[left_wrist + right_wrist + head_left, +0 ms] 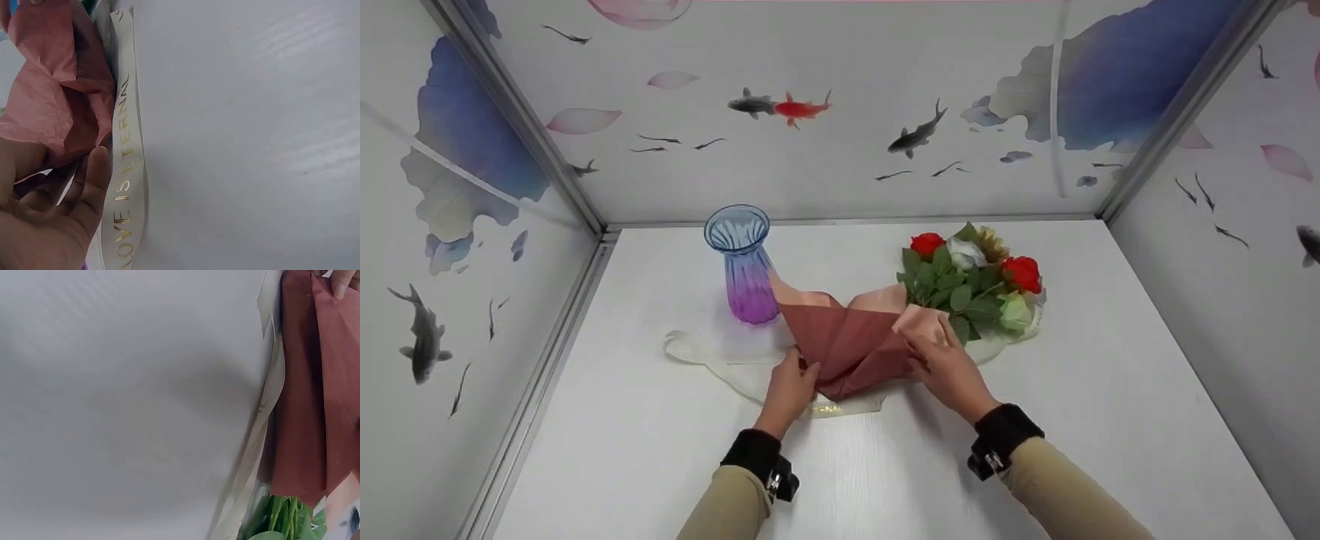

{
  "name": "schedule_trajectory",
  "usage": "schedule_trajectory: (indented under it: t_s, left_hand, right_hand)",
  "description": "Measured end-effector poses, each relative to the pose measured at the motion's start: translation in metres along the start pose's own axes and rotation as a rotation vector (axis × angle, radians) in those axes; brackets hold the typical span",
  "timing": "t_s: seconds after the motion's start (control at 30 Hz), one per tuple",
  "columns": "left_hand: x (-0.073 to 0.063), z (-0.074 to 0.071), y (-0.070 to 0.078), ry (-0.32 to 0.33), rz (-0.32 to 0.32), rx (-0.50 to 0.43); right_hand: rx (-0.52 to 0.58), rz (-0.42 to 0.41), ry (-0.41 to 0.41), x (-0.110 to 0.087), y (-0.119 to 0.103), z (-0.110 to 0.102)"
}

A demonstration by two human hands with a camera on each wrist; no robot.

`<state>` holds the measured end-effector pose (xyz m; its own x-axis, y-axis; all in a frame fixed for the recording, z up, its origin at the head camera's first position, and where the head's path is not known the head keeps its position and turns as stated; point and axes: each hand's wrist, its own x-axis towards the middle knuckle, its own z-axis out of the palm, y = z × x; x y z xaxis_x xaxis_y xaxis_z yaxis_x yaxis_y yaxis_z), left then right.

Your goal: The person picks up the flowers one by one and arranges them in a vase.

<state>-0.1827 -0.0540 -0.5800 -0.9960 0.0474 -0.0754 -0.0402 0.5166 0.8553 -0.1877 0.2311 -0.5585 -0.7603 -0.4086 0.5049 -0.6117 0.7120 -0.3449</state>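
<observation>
The white table [1072, 450] bears the paper [847, 337], a reddish folded sheet with paler flaps. Flowers [960, 281] lie behind the paper to its right; the vase [750, 277] stands upright behind it to the left. The right hand [952, 375] pinches the paper's right side, the left hand [787, 386] its left end. Gold-lettered ribbon [128, 140] runs along the paper's near edge.

Got the vase [750, 277] sitting toward the table's [1110, 420] back edge, left of middle, and the flowers [960, 285] back there too, right of middle. Wrapping paper's [851, 341] in front, between left hand [789, 386] and right hand [949, 371]. Ribbon [859, 407] runs along the paper's front side, looping out toward the left edge.
</observation>
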Motion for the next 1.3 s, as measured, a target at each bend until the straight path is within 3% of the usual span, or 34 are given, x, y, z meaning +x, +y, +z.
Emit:
schedule_trajectory:
  t_s: [0.13, 0.27, 0.37, 0.57, 0.8, 1.0, 1.17, 1.3]
  left_hand:
    - [0.001, -0.001, -0.001, -0.022, -0.093, -0.147]
    - [0.002, -0.002, -0.001, 0.034, -0.119, -0.157]
    - [0.003, -0.001, -0.001, 0.079, -0.141, -0.157]
    - [0.005, 0.002, 0.000, 0.103, -0.209, -0.256]
    - [0.005, 0.005, 0.002, 0.030, -0.253, -0.452]
    - [0.010, 0.009, 0.008, 0.008, -0.280, -0.533]
    - [0.020, 0.015, 0.014, 0.003, -0.306, -0.615]
    - [0.028, 0.019, 0.019, 0.007, -0.287, -0.635]
  right_hand:
    - [0.015, -0.009, -0.033, -0.010, 0.006, -0.001]
    - [0.039, -0.032, -0.067, -0.021, 0.010, -0.003]
    - [0.078, 0.004, -0.093, -0.029, 0.011, -0.006]
    - [0.099, 0.011, -0.158, -0.048, 0.018, -0.011]
    - [0.113, -0.012, -0.290, -0.064, 0.020, -0.013]
    - [0.138, -0.005, -0.408, -0.069, 0.020, -0.013]
    - [0.113, 0.040, -0.450, -0.073, 0.018, -0.010]
    - [0.055, 0.038, -0.432, -0.075, 0.016, -0.006]
